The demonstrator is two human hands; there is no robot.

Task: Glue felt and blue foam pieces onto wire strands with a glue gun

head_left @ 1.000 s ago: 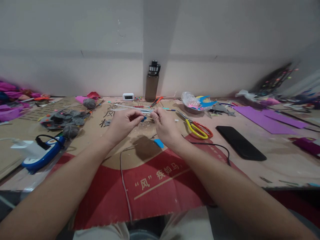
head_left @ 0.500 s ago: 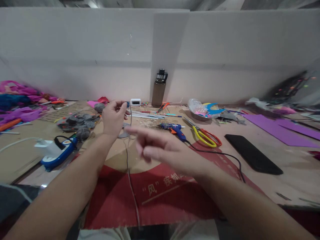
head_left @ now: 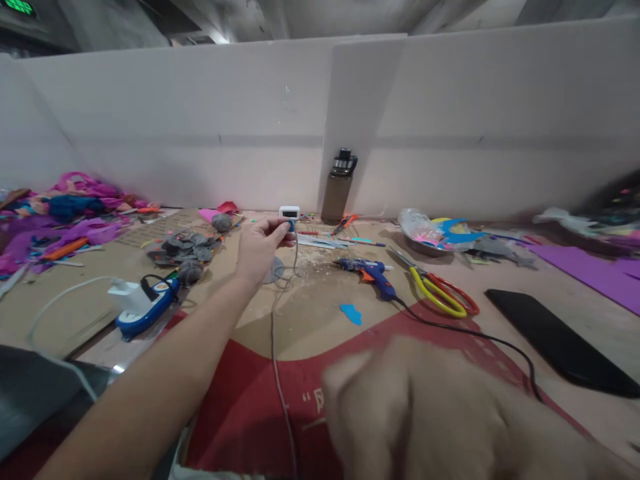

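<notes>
Your left forearm slanted forward and inward from the lower left corner, and your left hand was at its far end, back of the hand toward you. Its thumb and index finger were pressed together at the tips on a small blue piece, so that grip was closed down to a narrow pinch. The piece was just in front of the white device as you saw it, partly covered by your fingertips. A thin grey cord hung close by the pinch, looped below it and ran down over the cardboard toward your lap; whether the fingers held the cord too could not be told.

Your right hand was low and close to you, above the red part of the cardboard, well apart from the left. Its knuckles faced up and its fingers looked bent inward, but blur hid how tightly they were curled and whether anything was in them. Beyond it lay a blue scrap, with the blue glue gun farther out and the scissors to the right of that.
</notes>
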